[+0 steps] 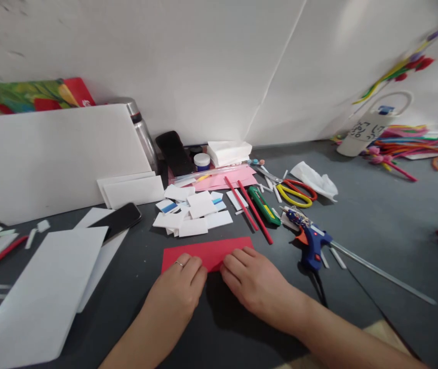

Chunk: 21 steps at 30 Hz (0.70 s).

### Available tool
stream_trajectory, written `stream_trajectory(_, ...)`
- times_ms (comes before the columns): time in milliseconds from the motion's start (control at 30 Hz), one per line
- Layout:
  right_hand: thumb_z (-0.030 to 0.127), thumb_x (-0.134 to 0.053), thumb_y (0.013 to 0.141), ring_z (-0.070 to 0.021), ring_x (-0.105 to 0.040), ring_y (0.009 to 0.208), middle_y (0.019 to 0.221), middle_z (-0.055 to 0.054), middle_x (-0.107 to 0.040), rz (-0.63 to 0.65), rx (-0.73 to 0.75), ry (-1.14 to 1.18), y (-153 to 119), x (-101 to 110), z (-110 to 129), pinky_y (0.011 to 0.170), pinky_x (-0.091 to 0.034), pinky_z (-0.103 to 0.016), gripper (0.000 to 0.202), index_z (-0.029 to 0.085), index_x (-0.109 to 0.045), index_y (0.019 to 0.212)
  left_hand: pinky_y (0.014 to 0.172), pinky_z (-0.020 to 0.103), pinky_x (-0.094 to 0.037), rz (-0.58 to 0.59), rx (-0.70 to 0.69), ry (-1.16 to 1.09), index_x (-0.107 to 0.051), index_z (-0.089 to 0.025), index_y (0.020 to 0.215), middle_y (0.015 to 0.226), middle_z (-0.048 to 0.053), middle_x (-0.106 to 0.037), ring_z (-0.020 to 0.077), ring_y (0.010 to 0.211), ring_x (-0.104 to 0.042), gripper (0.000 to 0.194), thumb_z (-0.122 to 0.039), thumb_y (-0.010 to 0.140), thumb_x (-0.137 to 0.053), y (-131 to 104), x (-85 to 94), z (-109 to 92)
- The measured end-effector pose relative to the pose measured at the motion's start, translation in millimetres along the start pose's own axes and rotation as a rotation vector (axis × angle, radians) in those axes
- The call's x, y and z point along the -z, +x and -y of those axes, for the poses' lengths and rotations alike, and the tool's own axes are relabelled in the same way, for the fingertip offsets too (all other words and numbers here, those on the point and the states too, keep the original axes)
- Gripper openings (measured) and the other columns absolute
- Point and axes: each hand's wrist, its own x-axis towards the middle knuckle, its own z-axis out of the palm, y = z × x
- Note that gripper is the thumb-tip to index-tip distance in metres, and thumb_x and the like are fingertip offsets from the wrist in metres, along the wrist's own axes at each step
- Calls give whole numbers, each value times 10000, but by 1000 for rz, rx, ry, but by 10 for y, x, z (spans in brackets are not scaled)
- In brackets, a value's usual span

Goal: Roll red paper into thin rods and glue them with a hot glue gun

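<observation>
A flat red piece of paper (pixel 207 251) lies in front of me on the dark table. My left hand (pixel 182 284), with a ring on one finger, grips its near edge left of the middle, fingers curled. Right of the middle, my right hand (pixel 250 279) holds the same edge with bent fingers. Both thumbs are mostly hidden. Just beyond the paper is a loose heap of white card pieces (pixel 201 205). Two thin red sticks (pixel 255 212) and a green cutter (pixel 264 206) lie beyond its right end.
A blue glue gun (pixel 313 246) with a long clear stick lies right of my right hand, its cable running toward me. Scissors (pixel 296 195) are behind it. White boards (pixel 42 292) and a black phone (pixel 121 218) are at left; a bottle (pixel 365 133) stands far right.
</observation>
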Motion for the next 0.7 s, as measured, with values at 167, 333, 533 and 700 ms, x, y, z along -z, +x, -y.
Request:
stream_trajectory(167,119,-527,938,-206,-470,735,848,-59,-598,-18,7,-36,36,-3,-6,651,-309,-341,102,150,-605,880,772,370,-539,11,-37,105,-644,-120,1009,942,107,-661,244,849,-608,267,-19,855,-452,1,1,-23)
stream_trajectory(333,112,-511,941,-205,-453,711,814,-53,-584,-60,14,-67,65,-24,-7,651,-300,-352,137,149,-610,853,740,386,-546,-25,-85,164,-647,-96,954,880,119,-659,252,787,-610,245,-5,831,-456,15,1,-35)
stream_trajectory(533,118,-513,942,-215,-446,725,832,-56,-585,-55,28,-51,65,-32,-48,671,-308,-360,127,144,-615,872,726,398,-547,-9,-89,152,-643,-106,912,844,110,-650,255,767,-600,225,-8,832,-456,19,-27,-6)
stream_trajectory(700,146,-515,962,-213,-462,769,874,-61,-598,-33,16,1,74,-25,-66,702,-323,-355,122,138,-627,915,694,393,-540,4,-85,148,-644,-101,953,880,120,-652,257,785,-591,240,-16,851,-443,21,-23,10)
